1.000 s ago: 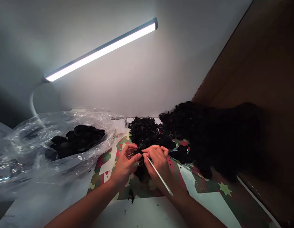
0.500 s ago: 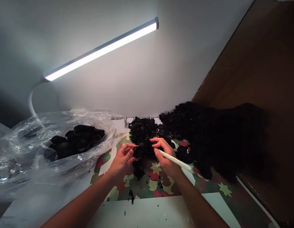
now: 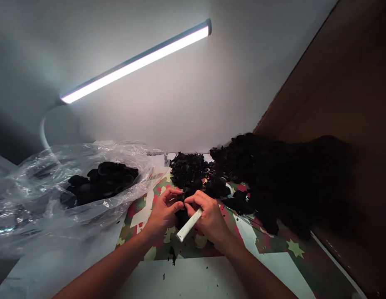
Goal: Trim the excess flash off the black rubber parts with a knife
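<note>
My left hand (image 3: 166, 211) pinches a small black ringed part (image 3: 180, 197), rubber by its look, between thumb and fingers. My right hand (image 3: 208, 211) is closed around a slim tool with a white handle (image 3: 189, 225). That handle slants down and left out of the grip; the tool's working end is hidden by the fingers. The right fingertips meet the black part, close to the left thumb. Just beyond both hands lies a heap of black scraps (image 3: 188, 168).
A large pile of black parts (image 3: 267, 178) fills the right side beside a cardboard wall (image 3: 330, 95). At left, a clear plastic bag (image 3: 124, 201) holds more black pieces (image 3: 104, 180). A lit bar lamp (image 3: 136, 62) hangs above. Patterned paper (image 3: 161, 249) with black crumbs covers the table.
My right hand has moved left and closer to my left hand. The white handle has swung from pointing right to pointing down-left. The black part now sits between both hands' fingertips.
</note>
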A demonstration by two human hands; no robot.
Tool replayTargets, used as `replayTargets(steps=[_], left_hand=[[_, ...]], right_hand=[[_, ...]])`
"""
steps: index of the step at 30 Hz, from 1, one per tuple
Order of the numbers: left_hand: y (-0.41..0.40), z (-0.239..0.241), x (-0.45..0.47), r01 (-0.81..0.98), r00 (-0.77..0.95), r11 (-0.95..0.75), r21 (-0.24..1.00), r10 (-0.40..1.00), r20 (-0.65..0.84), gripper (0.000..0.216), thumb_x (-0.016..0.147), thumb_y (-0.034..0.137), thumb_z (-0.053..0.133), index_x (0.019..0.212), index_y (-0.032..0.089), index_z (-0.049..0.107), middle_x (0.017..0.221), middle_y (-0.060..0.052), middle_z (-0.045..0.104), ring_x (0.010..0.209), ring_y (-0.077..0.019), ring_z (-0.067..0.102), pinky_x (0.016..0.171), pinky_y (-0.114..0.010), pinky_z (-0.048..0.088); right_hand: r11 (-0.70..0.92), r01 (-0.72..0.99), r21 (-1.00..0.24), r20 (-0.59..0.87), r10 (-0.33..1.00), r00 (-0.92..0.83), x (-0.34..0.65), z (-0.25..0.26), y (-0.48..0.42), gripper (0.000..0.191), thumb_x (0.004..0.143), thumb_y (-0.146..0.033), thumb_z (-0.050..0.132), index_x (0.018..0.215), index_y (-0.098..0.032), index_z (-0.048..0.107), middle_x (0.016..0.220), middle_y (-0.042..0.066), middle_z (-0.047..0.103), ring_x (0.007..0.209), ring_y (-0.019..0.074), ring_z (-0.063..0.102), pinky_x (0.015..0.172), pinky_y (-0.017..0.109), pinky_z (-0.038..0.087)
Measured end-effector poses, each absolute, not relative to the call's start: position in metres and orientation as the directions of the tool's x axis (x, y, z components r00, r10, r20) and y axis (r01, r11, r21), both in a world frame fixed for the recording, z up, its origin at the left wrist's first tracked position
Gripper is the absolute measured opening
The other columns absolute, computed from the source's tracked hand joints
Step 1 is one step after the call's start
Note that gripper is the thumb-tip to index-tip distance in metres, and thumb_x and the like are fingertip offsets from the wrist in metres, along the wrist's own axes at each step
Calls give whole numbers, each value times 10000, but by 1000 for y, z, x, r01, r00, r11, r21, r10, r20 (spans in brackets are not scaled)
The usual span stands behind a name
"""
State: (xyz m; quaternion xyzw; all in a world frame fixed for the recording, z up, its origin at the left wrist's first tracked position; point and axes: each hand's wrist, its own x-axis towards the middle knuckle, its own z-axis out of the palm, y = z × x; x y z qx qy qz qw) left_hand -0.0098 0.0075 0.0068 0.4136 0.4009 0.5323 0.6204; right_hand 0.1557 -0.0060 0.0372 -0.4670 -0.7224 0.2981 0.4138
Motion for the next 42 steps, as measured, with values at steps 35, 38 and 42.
replayTargets(steps=[35, 38, 42], left_hand=[[3, 4, -11, -593, 177, 291, 750, 957, -232, 382, 721, 352, 880, 976, 213, 631, 1025, -17, 690, 867, -166, 705, 796, -282, 537], [2, 5, -10, -590, 178, 287, 755, 958, -225, 343, 735, 334, 872, 956, 199, 647, 1019, -22, 695, 849, -146, 699, 817, -273, 529], [0, 5, -9, -504, 191, 304, 809, 952, -238, 371, 731, 352, 870, 989, 198, 653, 854, 4, 678, 682, -105, 641, 656, -224, 493]], right_hand=[[340, 199, -919, 353, 935, 36, 168, 37, -4, 418, 1045, -405, 351, 833, -245, 674, 902, 48, 600, 820, 209, 558, 750, 336, 444], [353, 243, -903, 357, 934, -31, 168, 40, -4, 249, 1016, -338, 467, 1005, -265, 705, 942, 43, 604, 834, 205, 571, 768, 340, 457], [397, 325, -859, 337, 914, -226, 165, 39, -6, 136, 931, -238, 619, 1002, -264, 733, 964, 42, 609, 842, 200, 593, 738, 315, 472]])
